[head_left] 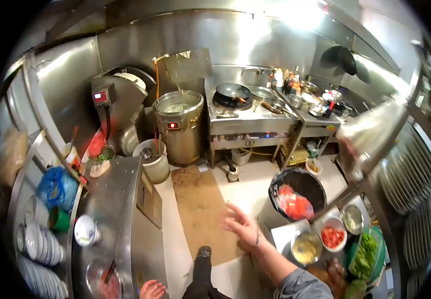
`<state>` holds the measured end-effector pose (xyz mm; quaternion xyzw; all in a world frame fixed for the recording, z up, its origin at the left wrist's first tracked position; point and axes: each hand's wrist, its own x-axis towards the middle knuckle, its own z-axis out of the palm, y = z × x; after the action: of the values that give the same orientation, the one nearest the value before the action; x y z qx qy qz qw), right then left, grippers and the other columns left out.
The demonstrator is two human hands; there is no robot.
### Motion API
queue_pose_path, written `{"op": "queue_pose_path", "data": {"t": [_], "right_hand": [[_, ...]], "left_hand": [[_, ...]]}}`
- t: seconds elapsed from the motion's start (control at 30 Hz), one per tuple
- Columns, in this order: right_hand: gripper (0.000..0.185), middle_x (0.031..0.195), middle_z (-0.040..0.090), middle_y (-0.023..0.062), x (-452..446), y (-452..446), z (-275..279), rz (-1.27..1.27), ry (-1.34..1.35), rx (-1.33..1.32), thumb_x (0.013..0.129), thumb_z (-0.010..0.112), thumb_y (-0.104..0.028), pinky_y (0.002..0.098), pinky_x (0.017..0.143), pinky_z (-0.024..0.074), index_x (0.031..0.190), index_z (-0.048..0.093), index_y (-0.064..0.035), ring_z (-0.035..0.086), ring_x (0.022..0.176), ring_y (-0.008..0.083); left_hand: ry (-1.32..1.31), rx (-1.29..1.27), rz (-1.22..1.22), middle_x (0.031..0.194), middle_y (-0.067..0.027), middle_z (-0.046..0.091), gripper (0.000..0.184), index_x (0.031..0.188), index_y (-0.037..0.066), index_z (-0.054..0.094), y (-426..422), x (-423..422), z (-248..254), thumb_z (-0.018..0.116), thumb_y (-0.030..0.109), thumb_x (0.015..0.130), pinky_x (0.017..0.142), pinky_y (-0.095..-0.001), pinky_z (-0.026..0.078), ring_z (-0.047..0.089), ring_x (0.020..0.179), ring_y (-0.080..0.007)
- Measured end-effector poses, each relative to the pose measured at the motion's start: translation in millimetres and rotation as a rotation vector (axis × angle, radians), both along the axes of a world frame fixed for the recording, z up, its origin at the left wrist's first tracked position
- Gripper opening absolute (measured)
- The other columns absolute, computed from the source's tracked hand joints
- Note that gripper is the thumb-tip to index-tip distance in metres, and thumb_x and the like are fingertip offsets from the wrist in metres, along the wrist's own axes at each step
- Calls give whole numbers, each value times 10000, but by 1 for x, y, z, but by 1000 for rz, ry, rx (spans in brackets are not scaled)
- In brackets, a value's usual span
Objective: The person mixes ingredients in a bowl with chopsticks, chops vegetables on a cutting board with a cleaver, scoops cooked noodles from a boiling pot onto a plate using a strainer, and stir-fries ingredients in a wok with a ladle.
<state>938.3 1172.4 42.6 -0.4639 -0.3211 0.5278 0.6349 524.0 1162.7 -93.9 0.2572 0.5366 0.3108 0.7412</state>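
My right hand (241, 225) reaches out over the floor at the centre, fingers spread and slightly blurred, holding nothing. It is nearest to the black-lined bin (277, 202), which has red plastic bags (295, 203) inside. At the bottom edge, my left hand (152, 289) shows only in part, fingers apart and nothing in them. It is close to the steel counter (120, 199), where a bowl of reddish food (107, 286) with a utensil in it stands. Below my right forearm are a bowl of yellowish food (306, 248) and a white tub of chopped red food (333, 234).
A wok (233, 91) sits on the stove at the back, beside a tall steel pot (178, 127). A brown mat (195, 204) covers part of the floor. Stacked plates (407, 169) line the right rack; bowls (43, 244) fill the left shelf. Leafy greens (365, 254) lie at lower right.
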Motion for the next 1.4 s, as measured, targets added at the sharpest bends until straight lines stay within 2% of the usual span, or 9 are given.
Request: {"op": "queue_pose_path", "data": {"t": [0.13, 0.43, 0.6, 0.73, 0.83, 1.03, 1.17, 1.27, 1.4], "right_hand": [[618, 1231, 508, 136, 108, 152, -21, -162, 38, -138, 862, 612, -131, 321, 873, 458, 1387, 298, -43, 556, 1063, 199], [605, 1092, 571, 102, 385, 485, -2, -313, -113, -66, 865, 628, -216, 249, 698, 486, 1361, 339, -27, 580, 922, 143], [299, 621, 390, -45, 535, 679, -73, -479, 248, -227, 864, 620, -353, 224, 455, 337, 878, 435, -118, 397, 526, 78], [589, 1029, 496, 176, 590, 746, -62, -485, 624, -283, 842, 602, -454, 335, 623, 492, 1132, 432, 30, 528, 668, 196], [322, 706, 498, 96, 648, 781, -73, -236, 981, -299, 915, 481, -294, 224, 481, 384, 872, 463, 24, 467, 550, 151], [148, 741, 612, 264, 750, 730, -19, 26, -1459, -523, 829, 504, -83, 432, 627, 485, 847, 519, 63, 618, 724, 389], [207, 788, 622, 216, 824, 675, -11, -315, -1435, -93, 825, 562, -118, 411, 606, 480, 957, 551, 41, 618, 673, 336], [207, 735, 480, 14, 856, 640, 48, -143, 199, -299, 858, 568, -81, 170, 443, 330, 1036, 549, 23, 403, 547, 40], [324, 844, 480, 33, 970, 587, 109, 19, 734, 60, 921, 492, -130, 147, 423, 305, 1185, 429, 49, 379, 559, 22]], "left_hand": [[-6, 29, -13, 996, -112, 594, 247, 1120, 64, 492, 166, 94, -77, 546, 85, 880, 796, -412, 505, 616, 924, -284], [-324, 282, -384, 1098, -118, 574, 314, 1184, 38, 474, 460, 460, 72, 543, 48, 878, 880, -371, 484, 591, 1023, -267], [-128, 191, -129, 1104, -125, 576, 310, 1188, 26, 468, 532, 532, 37, 533, 52, 886, 882, -355, 482, 587, 1029, -254], [-196, -8, -289, 1143, -122, 567, 318, 1212, 29, 468, 571, 633, 29, 527, 81, 904, 887, -337, 474, 581, 1041, -243], [-339, 48, -497, 1188, -101, 552, 350, 1249, 29, 465, 623, 752, 22, 533, 104, 914, 908, -312, 449, 550, 1090, -204], [-699, -206, -226, 1151, -123, 581, 390, 1136, 35, 537, 762, 1004, -21, 537, 353, 911, 884, -344, 454, 572, 1011, -242], [-604, -166, -134, 920, -108, 590, 260, 1032, 97, 467, 798, 1052, -41, 617, 236, 873, 552, -297, 484, 569, 697, -145], [-318, 24, -194, 676, -7, 505, 204, 916, 94, 453, 782, 1058, -9, 636, 63, 830, 438, -231, 419, 484, 504, -97], [-307, 33, -122, 634, 13, 454, 167, 903, 102, 452, 773, 1080, 38, 592, 33, 844, 386, -197, 359, 429, 466, -58]]}}
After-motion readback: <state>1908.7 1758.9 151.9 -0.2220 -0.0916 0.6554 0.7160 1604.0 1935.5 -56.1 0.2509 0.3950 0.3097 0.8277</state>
